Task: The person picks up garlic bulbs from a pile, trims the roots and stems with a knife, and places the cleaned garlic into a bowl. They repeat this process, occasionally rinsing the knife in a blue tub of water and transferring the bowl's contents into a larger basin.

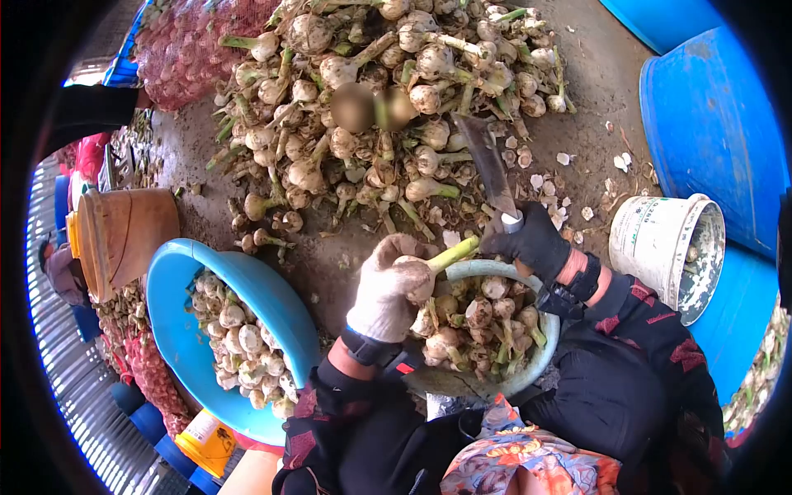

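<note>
My left hand point(379, 293), in a pale work glove, is closed around a garlic bulb point(418, 277) whose green stem points up and to the right. In a dark glove, my right hand point(532, 243) grips a knife point(487, 161) by its handle, the broad blade pointing away from me. The stem's tip reaches right up to the dark glove's fingers. Below both hands sits a light blue-green basin point(551, 334) holding garlic bulbs with stems. Beyond them, a large heap of stemmed garlic point(330, 148) covers the floor.
At left, a tilted blue tub point(190, 247) holds trimmed garlic bulbs point(247, 342). Behind it stands a brown bucket point(136, 231). A white bucket point(652, 239) and large blue barrels point(709, 132) are on the right. A red mesh sack point(194, 49) and another person's dark sleeve point(95, 111) show upper left.
</note>
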Demonstrator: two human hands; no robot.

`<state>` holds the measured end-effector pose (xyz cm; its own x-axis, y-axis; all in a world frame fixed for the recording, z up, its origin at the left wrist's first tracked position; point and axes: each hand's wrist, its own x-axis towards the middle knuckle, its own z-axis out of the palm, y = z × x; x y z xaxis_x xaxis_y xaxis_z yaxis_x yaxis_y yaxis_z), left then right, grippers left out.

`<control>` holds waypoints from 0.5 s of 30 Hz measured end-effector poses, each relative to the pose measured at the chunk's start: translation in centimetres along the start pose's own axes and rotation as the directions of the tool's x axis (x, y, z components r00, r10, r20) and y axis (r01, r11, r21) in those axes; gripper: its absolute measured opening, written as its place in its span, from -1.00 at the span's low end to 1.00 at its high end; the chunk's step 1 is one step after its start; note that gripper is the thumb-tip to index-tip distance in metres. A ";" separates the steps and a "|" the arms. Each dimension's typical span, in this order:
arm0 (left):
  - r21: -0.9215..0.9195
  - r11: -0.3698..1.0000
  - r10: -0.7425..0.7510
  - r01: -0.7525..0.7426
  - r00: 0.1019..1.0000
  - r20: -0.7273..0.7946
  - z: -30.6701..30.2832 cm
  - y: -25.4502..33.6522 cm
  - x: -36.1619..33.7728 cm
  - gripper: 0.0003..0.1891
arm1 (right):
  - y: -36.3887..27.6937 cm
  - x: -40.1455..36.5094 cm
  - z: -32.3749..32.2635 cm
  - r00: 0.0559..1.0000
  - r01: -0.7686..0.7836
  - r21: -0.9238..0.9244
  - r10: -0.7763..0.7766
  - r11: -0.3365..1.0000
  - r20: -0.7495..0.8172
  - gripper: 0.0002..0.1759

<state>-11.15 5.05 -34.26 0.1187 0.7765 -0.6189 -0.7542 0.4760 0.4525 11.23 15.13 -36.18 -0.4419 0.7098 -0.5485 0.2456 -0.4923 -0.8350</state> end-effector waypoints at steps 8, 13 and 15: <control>-0.248 0.945 0.226 -0.211 0.973 0.036 4.2 1.8 -1.3 -0.75 | 2.9 -1.4 2.7 0.950 0.165 -0.399 -0.037 0.902 0.309 -0.76; 0.620 0.719 0.075 -0.313 0.923 0.378 2.3 3.9 -1.8 -0.49 | 0.2 -0.8 1.2 0.934 -0.182 -0.508 0.310 0.842 0.179 -0.69; 0.950 0.200 0.513 -0.240 0.852 0.107 1.6 5.9 -0.4 -0.37 | 2.3 0.0 -0.2 0.974 -0.151 -0.419 0.208 0.895 0.094 -0.65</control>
<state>-14.59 8.20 -30.35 -0.2166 0.9496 -0.2264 0.4342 0.3014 0.8489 11.98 14.12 -38.15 -0.4600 0.5415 -0.7037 0.6482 -0.3368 -0.6829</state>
